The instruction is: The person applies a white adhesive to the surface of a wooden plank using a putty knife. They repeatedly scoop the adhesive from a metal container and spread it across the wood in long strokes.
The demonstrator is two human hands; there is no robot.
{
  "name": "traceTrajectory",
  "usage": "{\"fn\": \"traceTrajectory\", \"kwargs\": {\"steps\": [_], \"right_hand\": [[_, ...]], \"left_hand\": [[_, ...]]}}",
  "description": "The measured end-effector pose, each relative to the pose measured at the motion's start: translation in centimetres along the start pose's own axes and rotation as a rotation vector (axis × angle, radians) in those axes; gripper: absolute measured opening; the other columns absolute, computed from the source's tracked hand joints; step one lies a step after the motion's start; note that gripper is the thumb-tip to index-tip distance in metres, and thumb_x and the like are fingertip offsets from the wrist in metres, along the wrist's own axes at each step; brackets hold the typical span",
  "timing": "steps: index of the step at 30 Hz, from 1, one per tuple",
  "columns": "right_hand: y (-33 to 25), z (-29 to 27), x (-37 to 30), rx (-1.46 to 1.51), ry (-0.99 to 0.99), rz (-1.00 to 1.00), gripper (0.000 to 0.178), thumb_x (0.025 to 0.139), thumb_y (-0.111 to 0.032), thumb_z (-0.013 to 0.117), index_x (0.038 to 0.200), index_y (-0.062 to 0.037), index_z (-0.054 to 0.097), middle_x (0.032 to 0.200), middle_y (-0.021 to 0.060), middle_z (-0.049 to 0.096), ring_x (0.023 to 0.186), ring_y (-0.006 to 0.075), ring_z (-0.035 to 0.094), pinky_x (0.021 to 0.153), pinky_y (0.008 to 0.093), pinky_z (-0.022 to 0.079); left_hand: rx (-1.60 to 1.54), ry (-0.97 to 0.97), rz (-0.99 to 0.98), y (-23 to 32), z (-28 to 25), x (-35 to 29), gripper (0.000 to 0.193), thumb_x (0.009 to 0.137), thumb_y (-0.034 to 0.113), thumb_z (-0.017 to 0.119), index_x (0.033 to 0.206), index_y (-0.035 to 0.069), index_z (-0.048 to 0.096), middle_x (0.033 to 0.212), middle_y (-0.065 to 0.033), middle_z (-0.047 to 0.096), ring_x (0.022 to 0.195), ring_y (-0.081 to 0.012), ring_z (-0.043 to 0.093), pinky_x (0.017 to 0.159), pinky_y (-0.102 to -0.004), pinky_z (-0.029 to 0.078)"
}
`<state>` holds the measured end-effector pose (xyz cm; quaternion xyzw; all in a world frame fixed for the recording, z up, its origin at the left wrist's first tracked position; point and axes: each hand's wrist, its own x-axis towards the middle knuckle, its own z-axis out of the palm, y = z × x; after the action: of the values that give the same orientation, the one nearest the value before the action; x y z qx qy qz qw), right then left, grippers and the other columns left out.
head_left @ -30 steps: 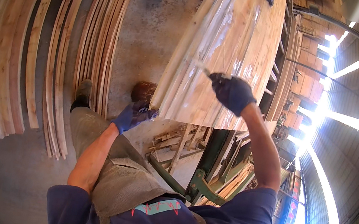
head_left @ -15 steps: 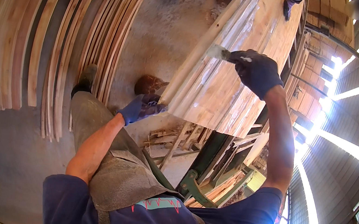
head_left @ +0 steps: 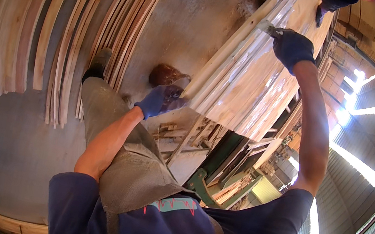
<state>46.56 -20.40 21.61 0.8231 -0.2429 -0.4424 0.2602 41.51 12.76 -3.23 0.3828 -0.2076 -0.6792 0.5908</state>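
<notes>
A row of pale wooden strips (head_left: 244,96) lies side by side before me, with wet, shiny white glue streaked over the tops. My right hand (head_left: 294,48), in a dark blue glove, is closed round the handle of a flat brush (head_left: 267,28) with a whitish, glue-smeared end. The brush rests over the glossy strips toward their far part. At the near left corner my left hand (head_left: 160,101), in a blue glove, has its fingers curled at the end of the outermost strip; part of its grip is blurred.
A co-worker's gloved hands (head_left: 320,14) touch the far end of the strips. Long wooden slats (head_left: 77,40) lie on the floor at the left. A reddish-brown bucket (head_left: 162,75) stands beyond my left hand. A green machine frame (head_left: 199,182) and scrap wood sit below the strips.
My right hand has moved the brush farther away along the strips. The left hand stays at the near corner. The whole view has shifted slightly.
</notes>
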Motion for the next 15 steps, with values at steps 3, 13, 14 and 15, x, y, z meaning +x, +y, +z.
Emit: {"fn": "traceTrajectory", "kwargs": {"steps": [3,13,14,15], "right_hand": [[-2.7,-0.3,-4.2,0.071,0.003,-0.032,0.032,0.095,-0.032,0.048,0.107,-0.0073,0.064,0.082,0.0178,0.070,0.077,0.0347,0.069,0.073,0.0443,0.055],[-14.3,-1.3,-18.4,0.021,-0.281,-0.452,0.026,0.084,-0.013,0.057,0.105,0.0002,0.063,0.089,0.0154,0.063,0.076,0.0261,0.067,0.054,0.0441,0.050],[-14.6,-1.4,-19.1,0.053,-0.282,-0.469,0.027,0.083,-0.012,0.058,0.106,0.0012,0.063,0.089,0.0168,0.063,0.077,0.0266,0.067,0.055,0.0454,0.051],[-15.1,-1.2,-19.9,0.049,-0.271,-0.452,0.027,0.083,-0.012,0.057,0.106,0.0012,0.063,0.089,0.0168,0.063,0.078,0.0269,0.067,0.055,0.0459,0.051]], "left_hand": [[-0.009,-0.005,0.015,0.0,-0.4,-0.1,0.035,0.087,0.030,0.073,0.105,0.001,0.068,0.091,-0.0086,0.071,0.082,-0.0125,0.063,0.075,-0.0298,0.050],[0.024,-0.018,0.053,0.6,-0.5,-0.1,0.029,0.090,0.017,0.072,0.113,0.000,0.066,0.094,-0.0031,0.069,0.087,-0.0077,0.060,0.077,-0.0271,0.050],[-0.001,-0.005,0.071,0.7,-0.4,-0.1,0.029,0.090,0.017,0.072,0.113,0.001,0.067,0.094,-0.0032,0.069,0.087,-0.0079,0.060,0.077,-0.0270,0.050],[0.031,-0.019,0.051,0.7,-0.4,-0.2,0.029,0.090,0.017,0.072,0.113,0.001,0.067,0.095,-0.0036,0.069,0.087,-0.0083,0.060,0.078,-0.0270,0.050]]}}
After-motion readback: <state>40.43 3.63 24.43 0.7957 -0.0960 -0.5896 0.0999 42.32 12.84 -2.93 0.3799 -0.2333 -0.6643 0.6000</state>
